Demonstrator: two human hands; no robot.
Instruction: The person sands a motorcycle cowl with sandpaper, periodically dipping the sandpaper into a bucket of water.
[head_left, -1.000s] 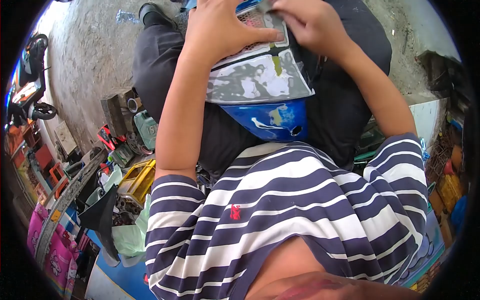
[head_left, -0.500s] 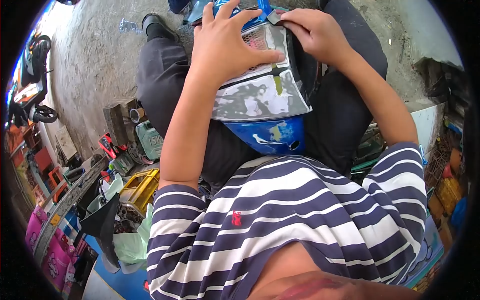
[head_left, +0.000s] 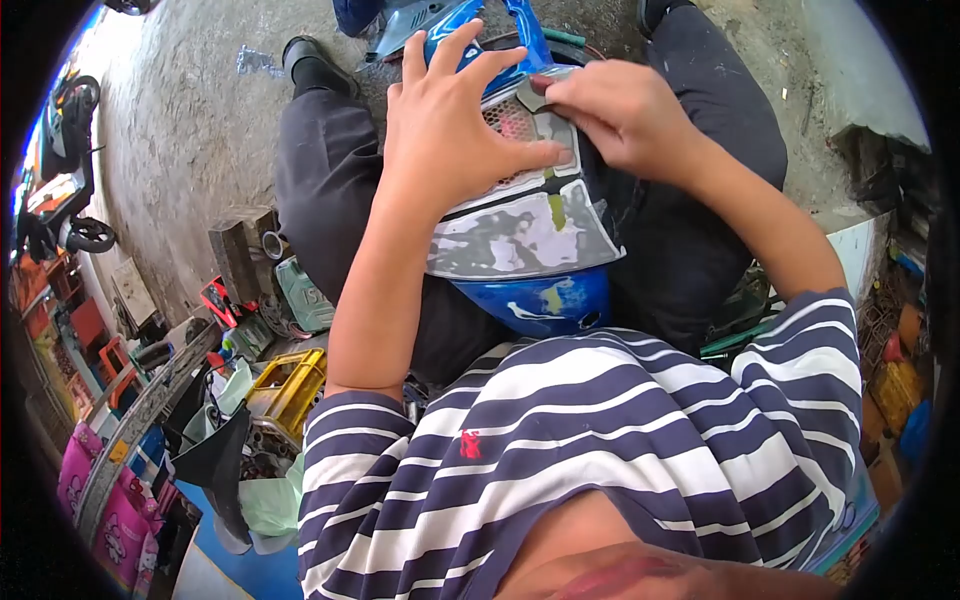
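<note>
A motorcycle body panel rests across the lap, patchy grey and white with a honeycomb mesh opening and a glossy blue lower part. My left hand lies over its upper left side, fingers spread and thumb flat near the mesh. In my right hand a small folded piece of grey sandpaper is pinched between thumb and fingers, against the panel's upper edge beside the mesh. My left hand hides part of the panel's left side.
More blue and grey plastic parts lie on the concrete floor beyond the panel. At left are a yellow crate, a green case and a parked scooter. Assorted clutter fills the right side.
My right hand has slid the sandpaper a little left and down along the panel's upper edge. The left hand stays spread on the panel, slightly lower in view.
</note>
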